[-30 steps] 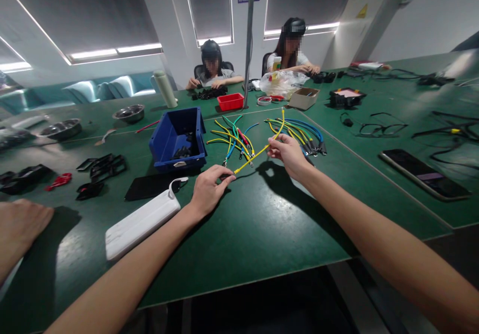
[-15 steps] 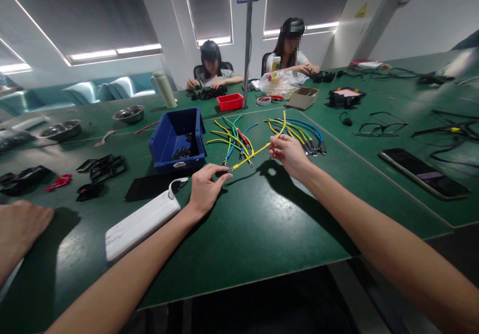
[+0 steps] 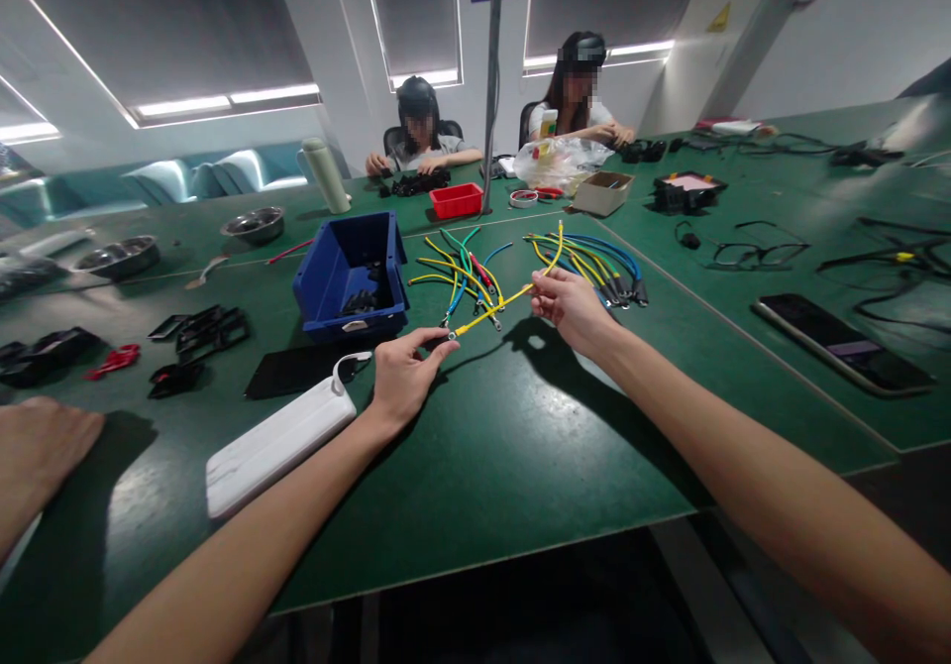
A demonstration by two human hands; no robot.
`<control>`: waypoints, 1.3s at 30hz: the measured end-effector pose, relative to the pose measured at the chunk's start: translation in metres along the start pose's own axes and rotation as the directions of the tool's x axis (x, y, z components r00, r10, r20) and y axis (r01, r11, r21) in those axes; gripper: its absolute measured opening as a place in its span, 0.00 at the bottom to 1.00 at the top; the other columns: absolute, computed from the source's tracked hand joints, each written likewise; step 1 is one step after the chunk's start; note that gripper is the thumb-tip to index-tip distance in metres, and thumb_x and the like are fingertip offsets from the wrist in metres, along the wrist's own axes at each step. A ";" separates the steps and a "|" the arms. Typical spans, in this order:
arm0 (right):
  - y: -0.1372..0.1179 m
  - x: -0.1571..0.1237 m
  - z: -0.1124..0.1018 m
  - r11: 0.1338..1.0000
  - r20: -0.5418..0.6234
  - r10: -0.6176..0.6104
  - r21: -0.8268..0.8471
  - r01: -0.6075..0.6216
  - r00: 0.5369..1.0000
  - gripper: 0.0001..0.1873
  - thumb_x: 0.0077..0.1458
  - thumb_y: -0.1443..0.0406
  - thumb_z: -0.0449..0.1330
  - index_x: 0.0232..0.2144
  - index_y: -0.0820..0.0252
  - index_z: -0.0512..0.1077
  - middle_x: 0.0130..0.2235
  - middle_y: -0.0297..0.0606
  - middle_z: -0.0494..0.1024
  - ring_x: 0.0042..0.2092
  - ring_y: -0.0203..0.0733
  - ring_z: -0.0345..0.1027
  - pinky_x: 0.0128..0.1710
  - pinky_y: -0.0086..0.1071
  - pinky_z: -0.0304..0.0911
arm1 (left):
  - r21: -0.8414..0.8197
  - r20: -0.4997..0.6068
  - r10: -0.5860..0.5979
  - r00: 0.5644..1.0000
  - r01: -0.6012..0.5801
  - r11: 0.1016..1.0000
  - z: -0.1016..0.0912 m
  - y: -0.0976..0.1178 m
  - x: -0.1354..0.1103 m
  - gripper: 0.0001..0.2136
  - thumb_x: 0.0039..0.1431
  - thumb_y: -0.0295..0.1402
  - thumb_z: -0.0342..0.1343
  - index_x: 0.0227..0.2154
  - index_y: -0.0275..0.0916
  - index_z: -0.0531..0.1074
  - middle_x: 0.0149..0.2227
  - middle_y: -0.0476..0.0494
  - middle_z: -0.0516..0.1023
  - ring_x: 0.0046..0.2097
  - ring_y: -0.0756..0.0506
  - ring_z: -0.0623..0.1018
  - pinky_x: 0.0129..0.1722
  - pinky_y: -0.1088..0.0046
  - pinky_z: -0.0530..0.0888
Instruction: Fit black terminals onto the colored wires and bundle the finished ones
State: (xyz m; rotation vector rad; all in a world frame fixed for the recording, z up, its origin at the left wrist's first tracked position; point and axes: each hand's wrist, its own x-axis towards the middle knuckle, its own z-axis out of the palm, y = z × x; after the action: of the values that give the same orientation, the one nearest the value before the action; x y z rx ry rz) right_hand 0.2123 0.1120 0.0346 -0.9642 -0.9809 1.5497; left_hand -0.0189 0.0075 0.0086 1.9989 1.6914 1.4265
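Note:
A yellow cable (image 3: 499, 309) with a metal ring lug at its near end stretches between my hands. My right hand (image 3: 569, 309) pinches it toward the far end, which bends upward past the fingers. My left hand (image 3: 405, 375) has thumb and forefinger closed on a small black sleeve (image 3: 434, 344), mostly hidden by the fingers. The cable's lug is at these fingertips; whether it is inside the sleeve I cannot tell. Behind lie loose yellow, green and blue cables (image 3: 446, 277). On the right, a bundle of cables (image 3: 631, 266) has black sleeves on its near ends.
A blue bin (image 3: 316, 282) holding black pieces stands left of the cables. Near my left forearm are a white power bank (image 3: 278, 451) and a black phone (image 3: 286, 372). Another person's hand (image 3: 49, 456) rests at the left edge. Two co-workers sit across the table.
Both hands keep their grips and have barely moved. The cable's lug end seems slightly closer to my left fingertips, and the whole view has shifted a little.

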 end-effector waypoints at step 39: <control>0.006 0.001 -0.003 0.999 0.125 0.045 0.006 -0.046 0.991 0.11 0.49 0.68 0.67 0.31 0.59 0.67 0.26 0.31 0.72 0.23 0.29 0.65 0.21 0.21 0.64 | -0.033 -0.051 0.028 0.998 -0.030 0.999 0.001 0.000 -0.001 0.11 0.53 0.39 0.62 0.36 0.39 0.80 0.33 0.45 0.83 0.23 0.52 0.74 0.25 0.76 0.72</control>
State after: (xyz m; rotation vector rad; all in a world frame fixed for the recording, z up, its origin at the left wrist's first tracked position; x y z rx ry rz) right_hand 0.2134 0.1126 0.0282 -0.8973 -1.0443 1.6676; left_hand -0.0177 0.0073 0.0074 1.9943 1.6532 1.5176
